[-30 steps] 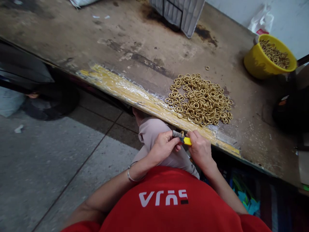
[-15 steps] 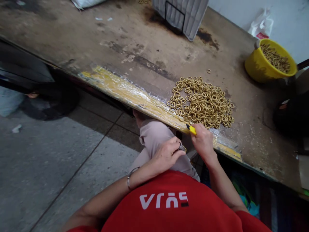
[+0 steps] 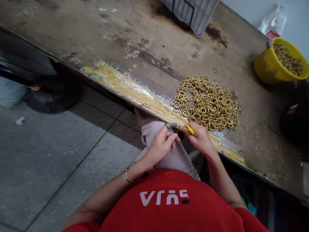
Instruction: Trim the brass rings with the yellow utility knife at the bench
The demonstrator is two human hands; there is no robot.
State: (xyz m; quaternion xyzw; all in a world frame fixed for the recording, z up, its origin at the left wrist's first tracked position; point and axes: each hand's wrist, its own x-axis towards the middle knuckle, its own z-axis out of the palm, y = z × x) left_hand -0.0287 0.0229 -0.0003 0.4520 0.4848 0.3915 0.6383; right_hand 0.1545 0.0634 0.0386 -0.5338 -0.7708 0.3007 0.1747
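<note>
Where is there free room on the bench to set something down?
Widest free patch: the bench left of the ring pile, behind the yellow taped edge. A narrower gap lies between the pile and the yellow bucket. Crowded: the pile and its near side, by the right hand.

Satin metal against scuffed brown

From here, the heap of rings (image 3: 212,108) looks like smooth metal with a soft golden sheen. The tabletop (image 3: 149,42) under the heap is matt, rough and stained; just beside the heap, wrinkled tape (image 3: 135,90) shines glossily. Right of the heap, the bucket (image 3: 265,67) is smooth plastic. Near the heap, the yellow tool (image 3: 190,130) looks like smooth plastic too.
</note>
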